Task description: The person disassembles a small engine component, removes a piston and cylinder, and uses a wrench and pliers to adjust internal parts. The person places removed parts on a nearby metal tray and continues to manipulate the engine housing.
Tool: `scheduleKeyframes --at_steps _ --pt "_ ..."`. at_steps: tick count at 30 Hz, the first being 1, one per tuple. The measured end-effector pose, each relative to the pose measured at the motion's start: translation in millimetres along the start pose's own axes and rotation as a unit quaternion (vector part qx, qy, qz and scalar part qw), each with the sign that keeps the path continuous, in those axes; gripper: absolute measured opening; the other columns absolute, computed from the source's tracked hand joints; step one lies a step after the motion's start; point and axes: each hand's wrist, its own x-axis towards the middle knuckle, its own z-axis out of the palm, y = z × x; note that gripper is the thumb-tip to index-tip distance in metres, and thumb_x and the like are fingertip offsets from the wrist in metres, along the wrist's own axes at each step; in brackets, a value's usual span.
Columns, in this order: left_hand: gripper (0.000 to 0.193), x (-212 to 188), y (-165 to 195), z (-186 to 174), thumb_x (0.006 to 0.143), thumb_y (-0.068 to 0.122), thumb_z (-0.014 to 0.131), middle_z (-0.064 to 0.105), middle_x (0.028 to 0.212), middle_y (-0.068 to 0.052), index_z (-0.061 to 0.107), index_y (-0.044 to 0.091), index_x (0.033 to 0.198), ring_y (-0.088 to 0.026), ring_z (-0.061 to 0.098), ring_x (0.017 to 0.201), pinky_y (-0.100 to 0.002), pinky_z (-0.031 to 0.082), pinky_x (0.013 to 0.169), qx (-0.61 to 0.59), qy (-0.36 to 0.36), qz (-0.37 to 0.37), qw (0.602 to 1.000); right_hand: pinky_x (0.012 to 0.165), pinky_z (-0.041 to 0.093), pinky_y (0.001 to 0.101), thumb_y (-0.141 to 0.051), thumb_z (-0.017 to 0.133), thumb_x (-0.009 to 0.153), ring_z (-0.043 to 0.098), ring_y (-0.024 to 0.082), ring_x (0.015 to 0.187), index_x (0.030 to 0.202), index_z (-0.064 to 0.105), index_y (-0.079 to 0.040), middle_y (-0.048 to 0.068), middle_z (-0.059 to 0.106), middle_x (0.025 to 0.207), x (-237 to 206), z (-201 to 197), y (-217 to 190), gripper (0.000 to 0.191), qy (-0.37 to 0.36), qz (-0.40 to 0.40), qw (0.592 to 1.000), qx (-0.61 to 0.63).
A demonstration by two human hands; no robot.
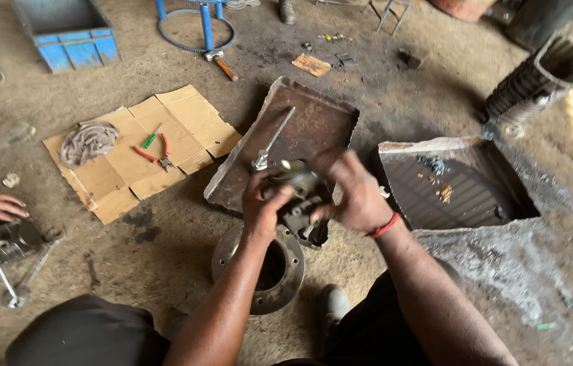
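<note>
Head view: rusty tray (320, 122) (socket wrench (271, 144) inside) behind hands' greasy part (298, 196).

Pliers (156, 156) and a rag (89, 142) lie on flattened cardboard (185, 118).

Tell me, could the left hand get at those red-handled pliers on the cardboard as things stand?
Probably not freely: the left hand is gripping the greasy metal part together with the right hand. The red-handled pliers lie uncovered on the cardboard off to that side, with nothing between.

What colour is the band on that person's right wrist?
Red. The band shows clearly in the head view, just behind the right hand.
</note>
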Motion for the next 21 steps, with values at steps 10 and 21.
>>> scheduleKeyframes --at_steps 10,21 --pt "0.073 10.5 4.2 -21.3 0.089 0.057 0.063 0.061 0.143 -0.009 0.053 0.015 0.147 -0.031 0.061 0.129 -0.053 0.053 0.106 -0.374 0.109 -0.199 0.899 0.082 0.062 0.0338 -0.03 0.083 0.085 0.075 0.019 0.094 0.13 0.066 -0.006 0.009 0.077 0.108 -26.0 2.0 39.0 0.053 -0.086 0.262 0.952 0.131" --pt "0.081 -19.3 1.0 -4.2 0.083 0.06 0.07 0.06 0.14 -0.014 0.053 0.014 0.148 -0.037 0.057 0.128 -0.059 0.05 0.101 -0.383 0.057 -0.211 0.897 0.076 0.058 0.0354 -0.036 0.084 0.078 0.068 0.021 0.09 0.129 0.063 -0.006 0.01 0.066 0.105 -24.6 7.7 -6.9 0.062 0.002 0.181 0.974 0.134"
